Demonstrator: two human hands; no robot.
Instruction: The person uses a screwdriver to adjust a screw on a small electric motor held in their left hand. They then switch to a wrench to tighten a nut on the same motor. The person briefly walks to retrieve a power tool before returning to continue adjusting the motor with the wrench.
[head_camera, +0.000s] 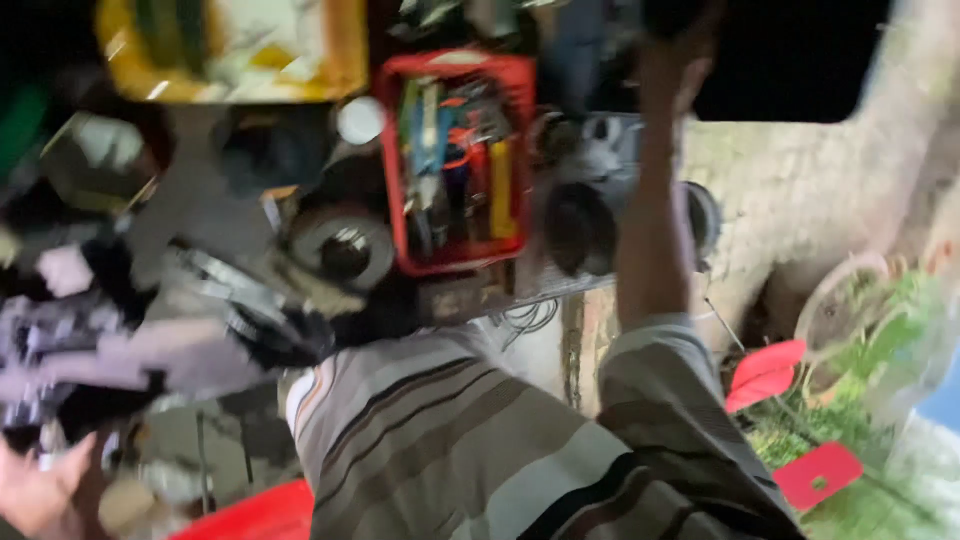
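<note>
Grey metal machine parts (90, 345), angular and dull, lie heaped at the left edge of the cluttered worktop (560, 285). They are just above the left hand (30, 492). That hand sits in the lower left corner, palm pale and badly blurred, so its grip cannot be determined and no contact with the parts is confirmed.

Right of the heap is a round metal ring part (343, 248) with a dark centre. Above it, at the far edge, stands a yellow plastic tub (345, 60) of mixed items.

At centre is a red plastic crate (395, 150), rectangular and thin-walled, packed with upright hand tools with blue, red and yellow handles. Just right of it sit dark round components (580, 228).

A striped shirt sleeve (650, 345) leads up a bare forearm to the right hand (680, 55) at the top edge. It is smeared against darkness, so its grip cannot be told. Rough pale stone (800, 190) lies at far right.
</note>
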